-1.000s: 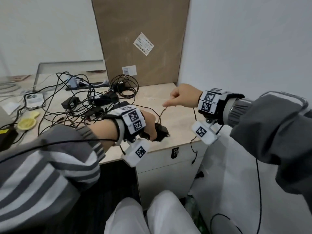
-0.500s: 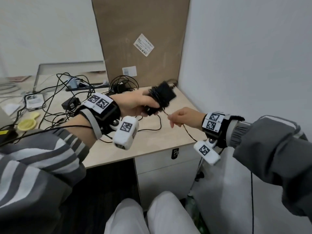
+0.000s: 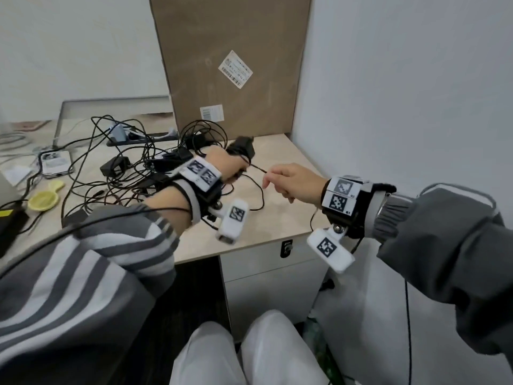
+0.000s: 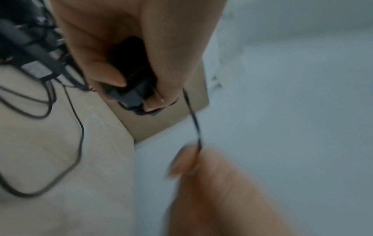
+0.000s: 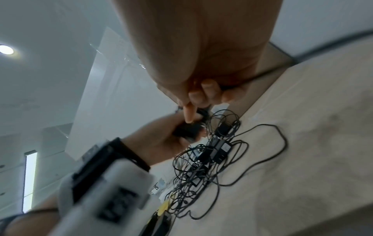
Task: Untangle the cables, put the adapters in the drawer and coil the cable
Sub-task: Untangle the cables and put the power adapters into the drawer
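Left hand [image 3: 226, 168] clamps the rigid black adapter [image 3: 242, 147] above the desk [image 3: 280, 218] while right hand [image 3: 291, 183] pinches its thin, limp cable [image 3: 256, 168] — likely light and easiest guided near the plug.

Black adapter [image 3: 241, 147] held up off bench, gripped in left hand [image 3: 224, 168]; its thin black cable [image 3: 256, 168] runs taut to right hand [image 3: 291, 182] pinch. Remaining black adapters and cables [image 3: 133, 173] tangled in a pile on bench, left side. Drawer [image 3: 266, 251] closed under bench edge.

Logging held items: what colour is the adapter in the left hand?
Black; the adapter shows best in the head view.
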